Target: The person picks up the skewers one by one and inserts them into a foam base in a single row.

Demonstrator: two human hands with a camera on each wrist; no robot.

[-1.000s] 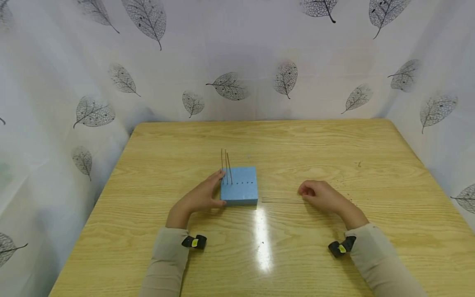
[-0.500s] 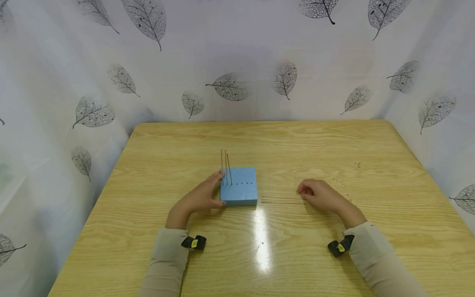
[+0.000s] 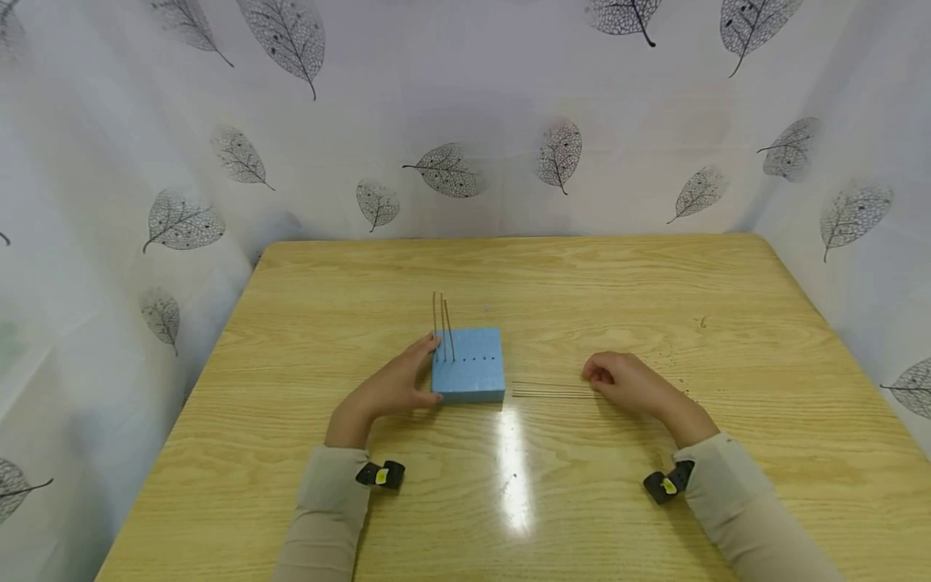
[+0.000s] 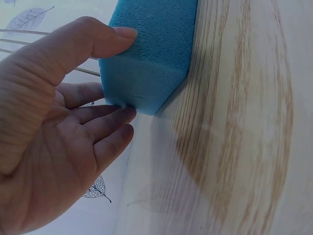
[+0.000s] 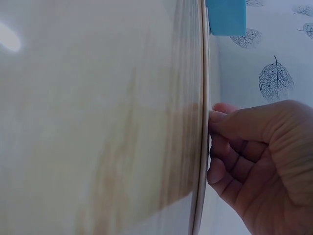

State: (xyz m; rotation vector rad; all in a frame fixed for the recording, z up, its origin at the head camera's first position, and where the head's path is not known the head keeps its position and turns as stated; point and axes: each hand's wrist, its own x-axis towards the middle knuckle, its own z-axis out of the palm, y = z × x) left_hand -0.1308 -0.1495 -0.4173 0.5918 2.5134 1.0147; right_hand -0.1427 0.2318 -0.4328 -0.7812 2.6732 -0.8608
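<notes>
A light blue foam block (image 3: 476,378) sits on the table with a row of small holes across its top. Three thin brown sticks (image 3: 444,327) stand up from its left holes, one leaning slightly. My left hand (image 3: 393,384) grips the block's left end, thumb (image 4: 110,43) on the near side and fingertips at the far side. To the right of the block, several more thin sticks (image 3: 553,396) lie side by side. At their right end my right hand (image 3: 629,385) pinches one stick between thumb (image 5: 239,122) and forefinger, the other fingers curled.
The wood-grain table (image 3: 436,501) carries a bright light reflection in front of the block. Small dark specks lie near the right hand. A white curtain (image 3: 494,89) with leaf prints hangs behind the table and along both sides.
The farthest lying stick has separated a little from the others at its left end, shifting away from the person. Both hands and the block stay nearly still.
</notes>
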